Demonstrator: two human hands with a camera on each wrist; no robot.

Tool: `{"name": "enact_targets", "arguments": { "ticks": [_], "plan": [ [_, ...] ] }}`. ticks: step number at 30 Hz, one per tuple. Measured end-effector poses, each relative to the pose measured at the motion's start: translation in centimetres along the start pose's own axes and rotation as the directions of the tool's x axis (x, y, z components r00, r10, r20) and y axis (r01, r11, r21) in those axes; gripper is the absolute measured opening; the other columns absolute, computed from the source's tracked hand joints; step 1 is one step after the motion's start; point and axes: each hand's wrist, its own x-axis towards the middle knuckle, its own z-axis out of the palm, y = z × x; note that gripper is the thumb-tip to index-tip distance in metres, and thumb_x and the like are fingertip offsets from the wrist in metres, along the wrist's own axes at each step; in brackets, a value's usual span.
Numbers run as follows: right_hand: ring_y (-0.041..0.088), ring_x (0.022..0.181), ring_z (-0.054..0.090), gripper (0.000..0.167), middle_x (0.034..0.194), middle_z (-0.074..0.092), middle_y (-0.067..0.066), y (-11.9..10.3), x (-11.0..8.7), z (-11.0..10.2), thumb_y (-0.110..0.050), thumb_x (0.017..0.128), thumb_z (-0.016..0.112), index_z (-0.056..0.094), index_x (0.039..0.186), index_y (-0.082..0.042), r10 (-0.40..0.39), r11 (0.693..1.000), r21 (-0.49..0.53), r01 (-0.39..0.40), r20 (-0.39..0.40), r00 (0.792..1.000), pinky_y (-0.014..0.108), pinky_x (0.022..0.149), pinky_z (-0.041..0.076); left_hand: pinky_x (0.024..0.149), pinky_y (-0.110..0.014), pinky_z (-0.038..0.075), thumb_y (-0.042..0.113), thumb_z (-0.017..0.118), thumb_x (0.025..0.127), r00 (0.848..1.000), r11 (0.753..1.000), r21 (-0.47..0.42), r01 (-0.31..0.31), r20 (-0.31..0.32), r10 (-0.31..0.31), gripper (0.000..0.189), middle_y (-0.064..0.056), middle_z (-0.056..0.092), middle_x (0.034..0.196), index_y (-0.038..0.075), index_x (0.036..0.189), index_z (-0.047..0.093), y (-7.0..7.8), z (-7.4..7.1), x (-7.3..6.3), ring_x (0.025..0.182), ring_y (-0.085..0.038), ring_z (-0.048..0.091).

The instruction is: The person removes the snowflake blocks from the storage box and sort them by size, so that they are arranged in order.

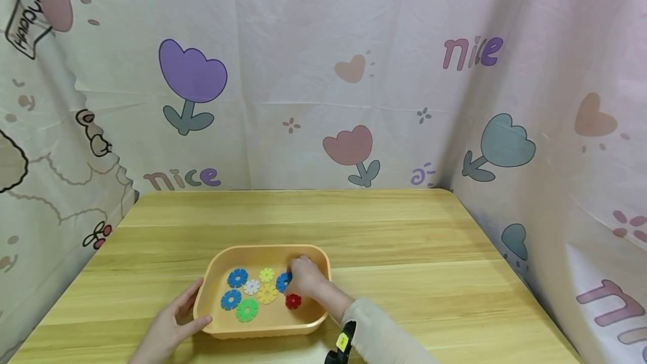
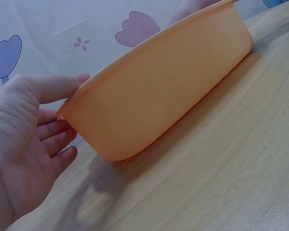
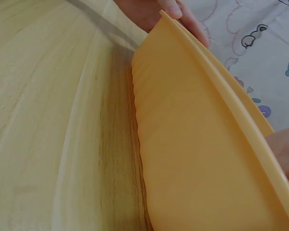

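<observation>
Eight flower discs lie in my tray (image 1: pixel 263 327) near the table's (image 1: pixel 404 240) front edge; my left hand (image 1: pixel 172 322) steadies the tray's left rim with relaxed fingers, my right hand (image 1: pixel 305 280) curls onto a blue disc (image 1: pixel 283 282), though I cannot tell if it pinches

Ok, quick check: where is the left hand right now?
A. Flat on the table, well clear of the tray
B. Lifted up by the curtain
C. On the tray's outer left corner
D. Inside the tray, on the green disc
C: in the head view the left hand rests against the outer left corner of the orange tray, thumb on the rim, while the right hand reaches inside to the blue disc.
</observation>
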Motion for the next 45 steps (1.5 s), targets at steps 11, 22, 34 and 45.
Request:
{"name": "enact_targets", "arguments": {
  "ticks": [11,22,34,45],
  "plan": [
    [0.007,0.061,0.051,0.012,0.070,0.059,-0.002,0.4,-0.1,-0.5,-0.002,0.076,0.075,0.064,0.080,-0.005,-0.097,0.972,0.212,0.102,-0.032,0.995,0.018,0.052,0.044,0.086,-0.009,0.037,0.020,0.068,0.085,0.999,0.999,0.032,0.033,0.016,-0.033,0.079,-0.028,0.029,0.143,-0.007,0.144,0.023,0.3,-0.1,0.1,0.125,-0.035,0.030],
    [0.017,0.065,0.055,0.016,0.074,0.057,0.004,2.9,-2.1,-5.1,0.000,0.082,0.065,0.061,0.096,0.005,-0.058,0.706,0.703,0.088,-0.065,0.996,0.035,0.059,0.052,0.085,-0.011,0.040,0.020,0.069,0.084,0.998,0.998,0.021,0.064,0.020,-0.065,0.079,-0.027,0.027,0.145,-0.005,0.144,0.024,0.2,0.1,0.0,0.125,-0.035,0.030],
    [0.012,0.063,0.049,0.019,0.075,0.054,0.002,11.1,-3.5,-7.3,-0.002,0.086,0.061,0.056,0.101,0.009,0.132,0.640,0.768,-0.023,-0.081,0.988,0.022,0.055,0.042,0.084,-0.012,0.041,0.024,0.067,0.086,0.995,0.992,0.072,0.102,0.011,-0.103,0.075,-0.027,0.030,0.143,-0.001,0.144,0.028,0.2,-0.1,-0.1,0.125,-0.037,0.032],
    [0.013,0.058,0.049,0.018,0.068,0.054,0.004,14.7,-2.3,-5.1,-0.002,0.083,0.066,0.060,0.098,0.007,0.270,0.675,0.724,-0.141,-0.065,0.961,0.022,0.047,0.039,0.083,-0.012,0.041,0.025,0.067,0.086,0.995,0.991,0.092,0.099,0.008,-0.100,0.073,-0.028,0.031,0.142,0.001,0.144,0.030,0.1,-0.1,-0.1,0.125,-0.038,0.034]
  ]
}}
